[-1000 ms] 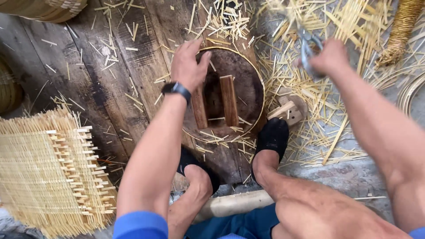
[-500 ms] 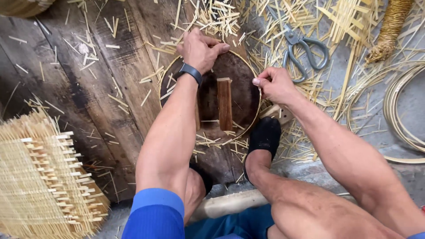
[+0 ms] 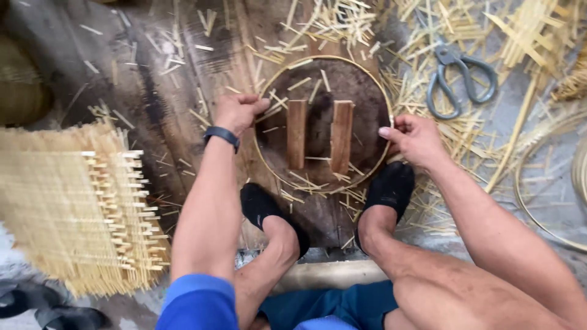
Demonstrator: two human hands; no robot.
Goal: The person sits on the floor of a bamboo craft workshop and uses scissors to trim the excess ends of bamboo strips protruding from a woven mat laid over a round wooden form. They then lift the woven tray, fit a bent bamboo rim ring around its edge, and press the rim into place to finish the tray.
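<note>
A thin bamboo hoop (image 3: 306, 62) lies on a dark round wooden board (image 3: 354, 85) that carries two short upright wooden slats (image 3: 298, 134). My left hand (image 3: 237, 112), with a black wristband, grips the hoop's left edge. My right hand (image 3: 414, 139) pinches the hoop's right edge. Both of my feet in black shoes (image 3: 389, 189) rest at the board's near side.
Grey scissors (image 3: 455, 78) lie among bamboo splints at the upper right. A woven bamboo mat (image 3: 73, 214) lies to the left. Another thin hoop (image 3: 538, 195) lies at the right edge. Short splint offcuts litter the dark wooden planks (image 3: 153, 79).
My right hand left the scissors at the upper right and came down to the hoop's right edge. My left hand slid from the board's top to its left edge.
</note>
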